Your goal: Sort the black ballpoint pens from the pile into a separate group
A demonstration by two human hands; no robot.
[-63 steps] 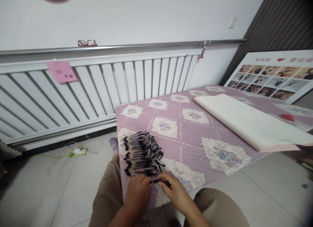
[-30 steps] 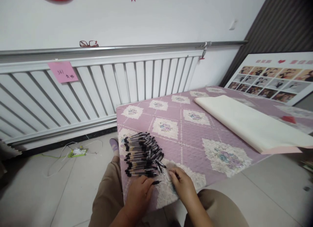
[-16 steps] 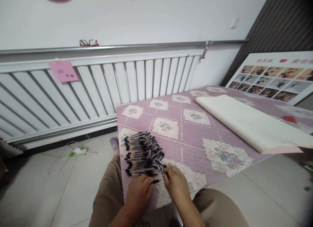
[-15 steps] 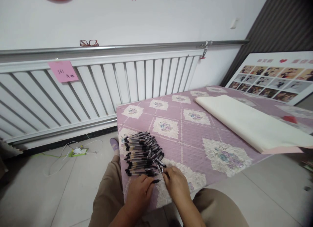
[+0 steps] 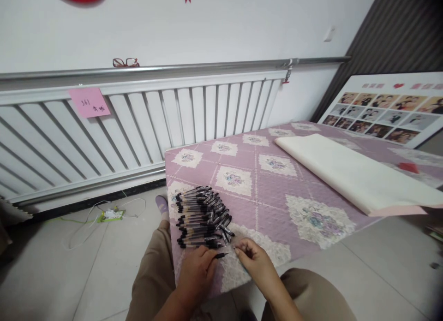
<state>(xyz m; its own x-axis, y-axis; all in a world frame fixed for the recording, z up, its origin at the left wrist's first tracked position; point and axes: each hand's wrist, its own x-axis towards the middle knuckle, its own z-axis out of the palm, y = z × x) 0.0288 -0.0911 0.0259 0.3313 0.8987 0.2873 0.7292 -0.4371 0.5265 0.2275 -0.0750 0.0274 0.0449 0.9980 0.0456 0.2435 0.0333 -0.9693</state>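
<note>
1. Black-capped pens with clear barrels (image 5: 200,217) lie in a close-packed batch on the near left corner of the purple quilted surface with cream floral patches (image 5: 263,192). They all lie crosswise, roughly parallel and overlapping one another.
2. At the near edge, just below that batch, the left hand (image 5: 196,271) has its fingers curled and its fingertips pinching one end of a single black pen (image 5: 220,255). This pen points to the right and lies just beside the nearest row, not among it.
3. Just right of the pen's free end, the right hand (image 5: 256,262) rests low over the surface with thumb and forefinger pressed together. Anything held between them is too small to make out, and a slight gap seems to separate them from the pen.
4. Judging by the lie of things, most of the work looks done. Dozens of pens sit in the batch and only the one in the left hand is outside it. No other loose pens or parts show on the surface, so how much is left cannot be read beyond this one.
5. Farther right on the surface lies a long cream folded sheet (image 5: 349,173), and a board of small photographs (image 5: 384,109) leans behind it.
6. Along the wall runs a white slatted radiator cover (image 5: 155,118) bearing a pink paper note (image 5: 89,102), with red-framed glasses (image 5: 125,62) on the metal rail above.
</note>
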